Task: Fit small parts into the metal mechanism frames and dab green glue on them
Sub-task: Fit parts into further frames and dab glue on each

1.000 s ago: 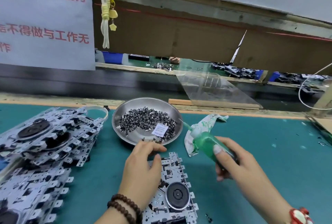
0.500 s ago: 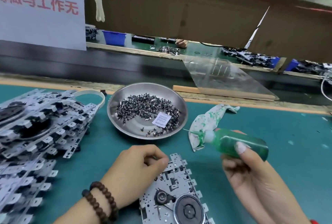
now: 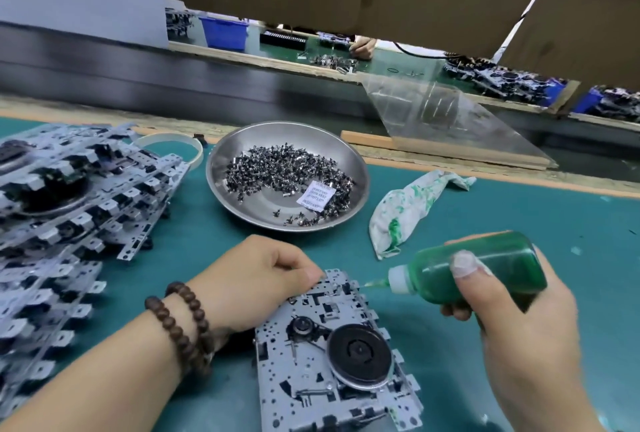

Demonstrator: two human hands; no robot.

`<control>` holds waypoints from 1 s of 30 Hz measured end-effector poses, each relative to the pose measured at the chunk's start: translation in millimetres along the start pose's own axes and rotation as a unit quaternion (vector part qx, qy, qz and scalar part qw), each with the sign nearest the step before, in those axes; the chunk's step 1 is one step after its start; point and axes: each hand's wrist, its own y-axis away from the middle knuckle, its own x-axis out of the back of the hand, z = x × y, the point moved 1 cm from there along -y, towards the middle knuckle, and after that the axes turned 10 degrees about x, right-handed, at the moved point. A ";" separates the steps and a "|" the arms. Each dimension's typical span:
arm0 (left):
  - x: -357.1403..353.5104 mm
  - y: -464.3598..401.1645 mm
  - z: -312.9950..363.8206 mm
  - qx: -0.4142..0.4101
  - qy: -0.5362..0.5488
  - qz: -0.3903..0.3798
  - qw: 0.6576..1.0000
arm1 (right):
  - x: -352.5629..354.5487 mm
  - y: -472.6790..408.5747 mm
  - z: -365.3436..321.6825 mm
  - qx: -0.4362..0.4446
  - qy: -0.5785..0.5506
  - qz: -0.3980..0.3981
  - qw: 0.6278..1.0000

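The left hand (image 3: 256,282) pinches at the frame (image 3: 332,355) top edge, the right hand (image 3: 512,314) grips the glue bottle (image 3: 467,269), nozzle just beside those fingertips; parts (image 3: 284,172) and stacked frames (image 3: 69,223) beyond remain undone.

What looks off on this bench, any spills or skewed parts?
No spill on the mat. The white rag is blotched with green glue, and the frame stack at left is fanned unevenly. A paper packet lies among the parts in the steel dish.
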 end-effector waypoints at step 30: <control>-0.5 -2.6 -2.4 -0.009 0.015 0.001 1.000 | -3.2 1.0 -2.0 0.032 0.062 -0.010 0.998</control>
